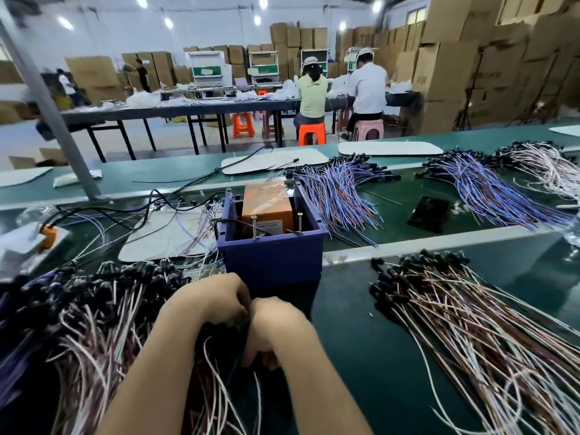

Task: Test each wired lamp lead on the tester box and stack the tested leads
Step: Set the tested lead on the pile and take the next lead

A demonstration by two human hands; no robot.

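Head view: left hand (pixel 216 299) and right hand (pixel 271 324) pressed together, just in front of purple tester box (pixel 273 262). Fingers of both curl down into edge of heap of leads (pixel 94 309) at left. Grip hidden, cannot tell what either holds. Orange unit (pixel 266 205) sits inside box; two screws (pixel 254 227) stand upright near its front wall. Fanned stack (pixel 455 315) of pinkish leads lies right of hands on green table (pixel 361 356), well apart. Blue-purple bundles (pixel 339 189) behind box, with black phone (pixel 428 213) beside them.

Left hand (pixel 216 301) and right hand (pixel 273 324) bunched together bottom center by the lead pile (pixel 103 309) (grip's too blurry), blue tester box (pixel 273 262) just above.
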